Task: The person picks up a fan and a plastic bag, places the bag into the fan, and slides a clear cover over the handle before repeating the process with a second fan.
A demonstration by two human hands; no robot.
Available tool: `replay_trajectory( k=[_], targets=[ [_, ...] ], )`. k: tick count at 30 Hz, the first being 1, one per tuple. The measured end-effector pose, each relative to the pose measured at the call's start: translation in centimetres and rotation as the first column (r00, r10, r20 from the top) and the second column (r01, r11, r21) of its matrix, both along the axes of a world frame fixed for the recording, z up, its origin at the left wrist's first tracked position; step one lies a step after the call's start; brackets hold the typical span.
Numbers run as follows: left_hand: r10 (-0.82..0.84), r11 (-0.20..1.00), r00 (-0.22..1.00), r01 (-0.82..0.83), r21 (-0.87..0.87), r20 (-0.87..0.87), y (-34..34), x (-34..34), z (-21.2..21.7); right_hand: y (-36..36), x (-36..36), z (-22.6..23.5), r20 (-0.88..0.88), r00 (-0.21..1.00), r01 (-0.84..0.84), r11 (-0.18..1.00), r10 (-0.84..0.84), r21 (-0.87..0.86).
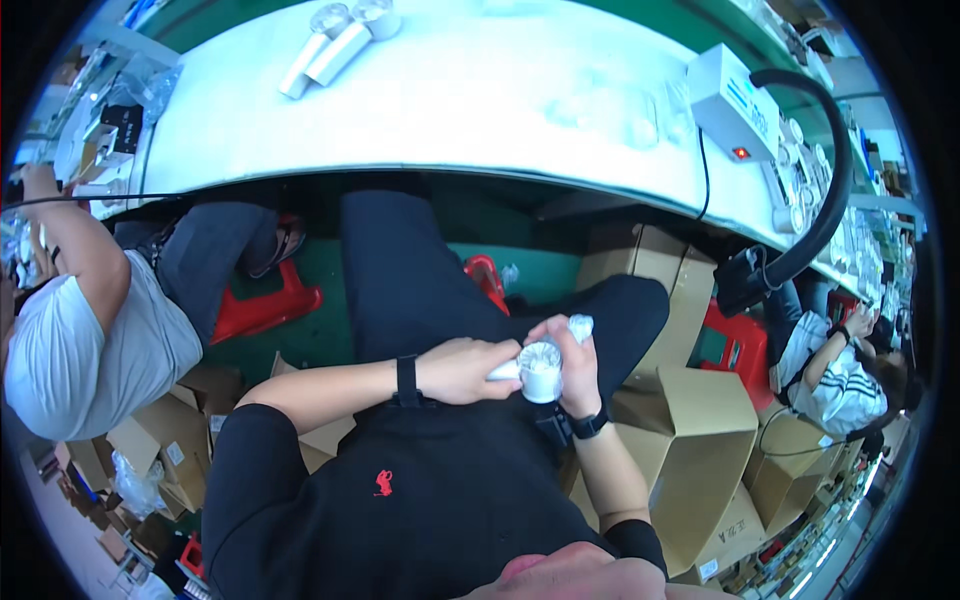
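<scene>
Over my lap, my right hand (572, 360) is closed around a white cylindrical lamp housing (541, 371) whose round open end faces up at me. My left hand (462, 368) comes in from the left and pinches a small white part (503, 371) against the side of that housing. Both wrists carry black bands. My legs in dark trousers reach under the white workbench (450, 110). Two more white cylindrical housings (330, 45) lie on the far side of the bench.
A white box-shaped device with a red light (732, 105) and a black flexible hose (820, 190) sit at the bench's right. Open cardboard boxes (690, 440) stand by my right knee. One seated person (90, 330) works at left, another (835, 370) at right. Red stools (262, 310) stand below.
</scene>
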State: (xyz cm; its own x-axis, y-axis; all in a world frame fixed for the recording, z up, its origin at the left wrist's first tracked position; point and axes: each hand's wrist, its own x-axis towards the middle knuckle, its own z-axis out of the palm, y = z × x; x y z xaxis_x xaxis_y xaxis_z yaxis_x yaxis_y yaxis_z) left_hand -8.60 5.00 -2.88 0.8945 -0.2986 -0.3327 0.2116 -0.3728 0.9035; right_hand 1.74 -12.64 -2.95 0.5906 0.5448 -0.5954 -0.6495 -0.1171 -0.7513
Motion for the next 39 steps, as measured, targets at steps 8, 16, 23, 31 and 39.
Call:
replay_trajectory(
  k=[8, 16, 23, 31, 39],
  targets=[
    [0.126, 0.988, 0.99, -0.131, -0.078, -0.069, 3.2, 0.0, 1.5, -0.2, 1.1, -1.5, 0.074, 0.99, 0.119, 0.993, -0.12, 0.013],
    [0.785, 0.585, 0.547, -0.809, -0.059, 0.289, 22.6, 0.6, 8.0, -3.2, 3.2, -4.7, -0.383, 0.916, 0.194, 0.966, -0.115, 0.173],
    [0.951, 0.259, 0.25, -0.965, -0.03, 0.18, 35.7, 1.5, 7.8, -1.0, 3.0, -4.3, -0.318, 0.944, 0.146, 0.977, -0.091, 0.153],
    [0.888, 0.345, 0.377, -0.925, 0.158, 0.265, 41.5, 3.3, 4.2, -1.4, 2.5, -4.2, -0.279, 0.954, 0.148, 0.982, -0.111, 0.114],
    [0.776, 0.202, 0.39, -0.898, 0.391, 0.495, 42.8, 5.2, 0.0, -1.4, 1.7, -5.2, -0.232, 0.961, 0.164, 0.985, -0.149, 0.048]
  ],
)
